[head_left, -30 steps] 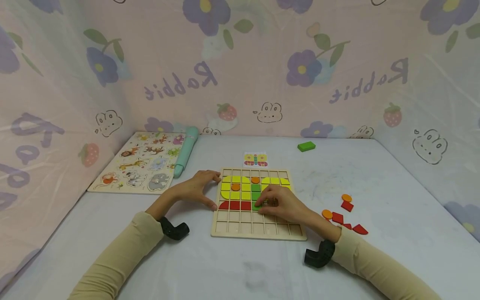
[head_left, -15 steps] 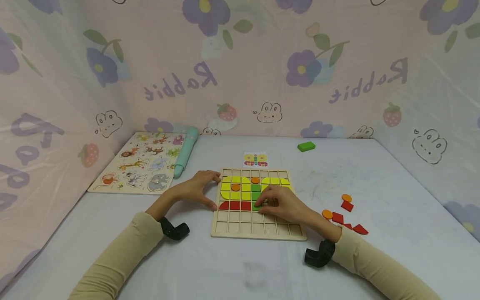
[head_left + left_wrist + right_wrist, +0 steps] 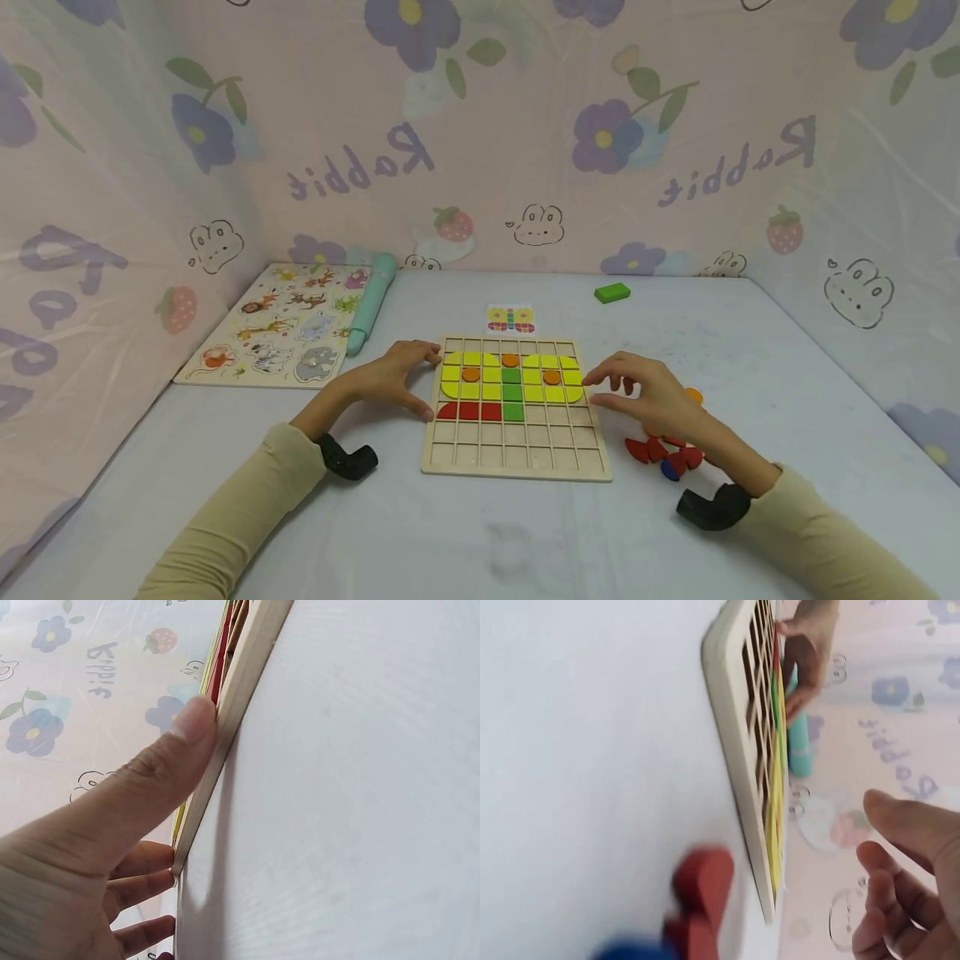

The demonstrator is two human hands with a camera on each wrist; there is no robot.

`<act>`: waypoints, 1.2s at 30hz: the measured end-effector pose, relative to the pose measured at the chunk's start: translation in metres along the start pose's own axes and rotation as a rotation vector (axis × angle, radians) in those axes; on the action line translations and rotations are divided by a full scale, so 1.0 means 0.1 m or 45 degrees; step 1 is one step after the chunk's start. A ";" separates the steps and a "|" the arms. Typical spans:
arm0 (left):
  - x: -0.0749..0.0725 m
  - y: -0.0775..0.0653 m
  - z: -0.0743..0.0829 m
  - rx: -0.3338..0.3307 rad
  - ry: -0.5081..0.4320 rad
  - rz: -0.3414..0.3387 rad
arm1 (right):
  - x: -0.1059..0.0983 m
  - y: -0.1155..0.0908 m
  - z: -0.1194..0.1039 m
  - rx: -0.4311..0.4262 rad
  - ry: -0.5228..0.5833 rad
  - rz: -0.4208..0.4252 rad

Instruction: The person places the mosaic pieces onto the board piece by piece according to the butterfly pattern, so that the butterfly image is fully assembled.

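- Board (image 3: 516,455): our left hand (image 3: 390,379) touches it, fingers spread.
- Our right hand (image 3: 651,390), empty, fingers parted, has left the lowest green square (image 3: 513,412), seemingly seated.

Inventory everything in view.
Grid board: 1, wood, centre
Tiles: many yellow, 3 green, 3 red, board
Discs: 3, orange, board
Loose pieces: several, red/orange/blue, right, partly hidden
Card: 1, multicoloured, behind board
Block: 1, green, back right
Animal puzzle: 1, multicoloured, left
Stick: 1, teal, left
Table: 1, white, beneath
Backdrop: 1, pink, behind
Wrist devices: 2, black, wrists
Sleeves: 2, beige, arms
Left hand: 1, board's left
Right hand: 1, board's right
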State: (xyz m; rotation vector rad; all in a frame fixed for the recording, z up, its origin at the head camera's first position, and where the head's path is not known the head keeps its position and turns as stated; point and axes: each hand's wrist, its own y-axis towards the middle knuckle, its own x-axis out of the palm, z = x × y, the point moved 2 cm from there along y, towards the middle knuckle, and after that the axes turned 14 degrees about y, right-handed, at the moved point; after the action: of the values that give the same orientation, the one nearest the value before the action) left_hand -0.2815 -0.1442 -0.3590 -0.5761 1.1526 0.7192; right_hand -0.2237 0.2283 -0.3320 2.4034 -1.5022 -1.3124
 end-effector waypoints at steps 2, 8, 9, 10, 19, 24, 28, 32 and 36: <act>-0.01 -0.01 0.00 -0.005 -0.001 -0.001 | -0.12 -0.09 0.03 -0.001 -0.038 0.015; -0.01 -0.01 0.00 -0.009 0.000 -0.001 | -0.47 -0.37 0.13 0.084 -0.125 0.002; -0.01 -0.02 0.00 -0.009 0.001 -0.001 | -0.52 -0.41 0.15 0.104 -0.136 -0.004; -0.01 -0.02 0.00 -0.010 0.001 0.000 | -0.57 -0.46 0.17 0.125 -0.144 -0.007; 0.00 -0.02 0.01 -0.030 -0.010 -0.006 | -0.83 -0.74 0.30 0.246 -0.167 -0.007; 0.00 -0.02 0.01 -0.030 -0.003 -0.004 | -0.87 -0.81 0.36 0.275 -0.162 -0.002; 0.00 -0.01 0.02 -0.023 0.003 -0.003 | -0.88 -0.86 0.41 0.301 -0.169 -0.003; 0.00 -0.01 0.02 -0.020 -0.001 -0.002 | -0.89 -0.89 0.43 0.318 -0.172 0.009; 0.01 0.00 0.01 -0.025 -0.008 -0.004 | -0.88 -0.91 0.45 0.327 -0.182 0.010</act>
State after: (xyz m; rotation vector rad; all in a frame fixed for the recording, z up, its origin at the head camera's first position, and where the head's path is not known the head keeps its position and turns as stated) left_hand -0.2806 -0.1436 -0.3594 -0.5919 1.1394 0.7297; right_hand -0.2029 0.3605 -0.3429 2.4923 -1.8194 -1.3953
